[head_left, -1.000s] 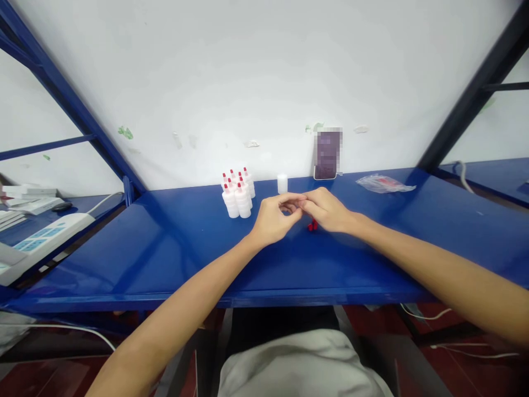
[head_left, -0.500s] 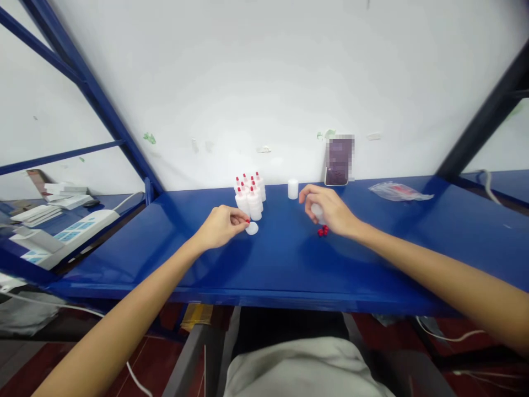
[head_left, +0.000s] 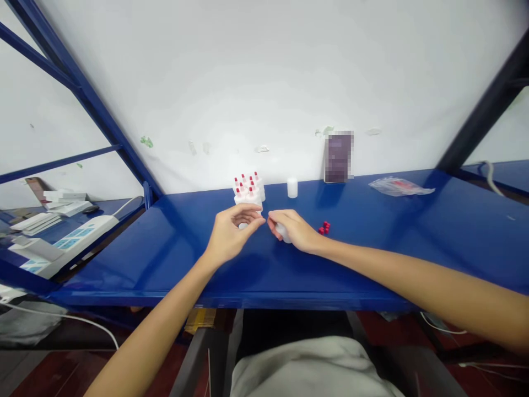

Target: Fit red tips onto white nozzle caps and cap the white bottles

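Observation:
My left hand (head_left: 231, 231) is curled with thumb and fingertips close together, just in front of the bottle group. What lies between those fingertips is too small and pale to make out. A white round piece (head_left: 243, 226) shows through the gap behind the thumb; whether it is held or on the table, I cannot tell. My right hand (head_left: 295, 229) is wrapped round a white plastic bottle (head_left: 283, 234), tilted and partly hidden by the fingers. Both hands' fingertips nearly meet. Several white squeeze bottles with red-tipped nozzles (head_left: 249, 190) stand upright behind my left hand.
Small red caps (head_left: 324, 227) lie beyond my right wrist on the blue table (head_left: 264, 275). A white capless-looking bottle (head_left: 292, 187) stands at the back. A phone (head_left: 338, 157) leans on the wall, and a clear plastic bag (head_left: 400, 187) lies right. A power strip (head_left: 78, 240) is far left.
My right hand has moved left with the white bottle, away from the red caps. My left hand has shifted slightly right and turned, and the red tip at its fingers no longer shows.

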The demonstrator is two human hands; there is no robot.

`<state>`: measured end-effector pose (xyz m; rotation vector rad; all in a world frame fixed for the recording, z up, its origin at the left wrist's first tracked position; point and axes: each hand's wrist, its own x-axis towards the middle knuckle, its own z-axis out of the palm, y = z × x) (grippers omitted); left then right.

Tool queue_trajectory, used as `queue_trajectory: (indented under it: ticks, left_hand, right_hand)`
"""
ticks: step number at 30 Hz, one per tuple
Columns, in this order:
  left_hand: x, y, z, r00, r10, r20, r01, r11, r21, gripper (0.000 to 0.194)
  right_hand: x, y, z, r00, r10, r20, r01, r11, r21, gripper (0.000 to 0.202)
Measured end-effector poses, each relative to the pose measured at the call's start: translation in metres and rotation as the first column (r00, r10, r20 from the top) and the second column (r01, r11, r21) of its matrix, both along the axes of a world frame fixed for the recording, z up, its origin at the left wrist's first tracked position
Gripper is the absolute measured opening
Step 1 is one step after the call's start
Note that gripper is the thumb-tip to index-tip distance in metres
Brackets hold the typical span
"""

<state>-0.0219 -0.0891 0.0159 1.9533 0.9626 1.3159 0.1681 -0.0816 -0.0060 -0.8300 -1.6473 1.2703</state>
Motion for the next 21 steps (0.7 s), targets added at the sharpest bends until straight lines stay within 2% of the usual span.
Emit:
queue_trajectory:
  ticks: [3,6,12,21]
  left_hand:
    - [0.016,0.001,-0.004,0.994,-0.100,0.041,0.099,0.995,0.012,0.029]
    - [0.023,0.005,-0.004,0.988,-0.148,0.039,0.147,0.989,0.035,0.028]
    - [0.022,0.004,-0.002,0.990,-0.131,-0.042,0.135,0.987,0.089,0.024]
    - [0.026,0.004,-0.009,0.992,-0.126,-0.015,0.127,0.987,0.094,0.025]
  right_hand:
    - [-0.001,-0.002,-0.004,0.997,0.020,-0.079,-0.018,1.000,0.021,0.043]
    - [-0.001,-0.003,-0.007,0.993,0.045,-0.110,-0.040,0.998,0.049,0.042]
    - [0.000,-0.004,-0.007,0.985,0.086,-0.146,-0.077,0.995,0.063,0.025]
    - [0.001,-0.001,-0.012,0.990,0.050,-0.128,-0.043,0.998,0.055,0.020]
